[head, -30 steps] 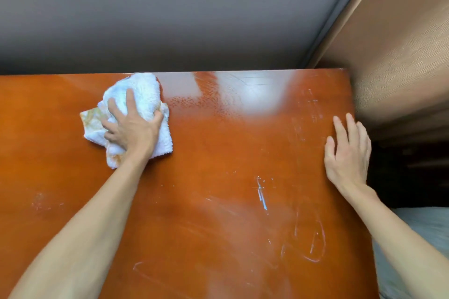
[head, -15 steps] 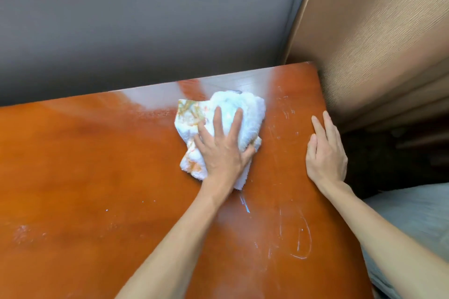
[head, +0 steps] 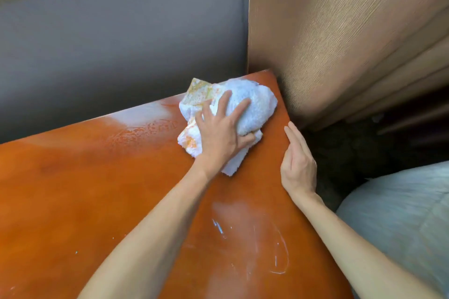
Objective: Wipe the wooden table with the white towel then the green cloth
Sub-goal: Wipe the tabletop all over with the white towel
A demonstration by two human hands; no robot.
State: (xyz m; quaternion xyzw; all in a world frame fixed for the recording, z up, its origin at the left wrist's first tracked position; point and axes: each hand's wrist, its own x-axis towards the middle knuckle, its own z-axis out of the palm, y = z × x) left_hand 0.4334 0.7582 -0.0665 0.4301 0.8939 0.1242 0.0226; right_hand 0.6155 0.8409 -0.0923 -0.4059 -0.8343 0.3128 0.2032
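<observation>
The white towel (head: 252,107), crumpled and stained orange on its left side, lies at the far right corner of the glossy orange-brown wooden table (head: 85,177). My left hand (head: 221,133) presses down on the towel with fingers spread and grips it. My right hand (head: 297,162) rests flat along the table's right edge, fingers together, holding nothing. A wet streak runs along the far edge to the left of the towel. No green cloth is in view.
A grey wall (head: 121,43) stands behind the table and a brown textured panel (head: 340,31) meets its far right corner. White scratch marks (head: 279,257) mark the near right of the tabletop. A pale grey cushion (head: 401,221) lies right of the table.
My left hand has swept the towel from the far left-middle across to the table's far right corner. My right hand has stayed on the right edge, and the camera has turned.
</observation>
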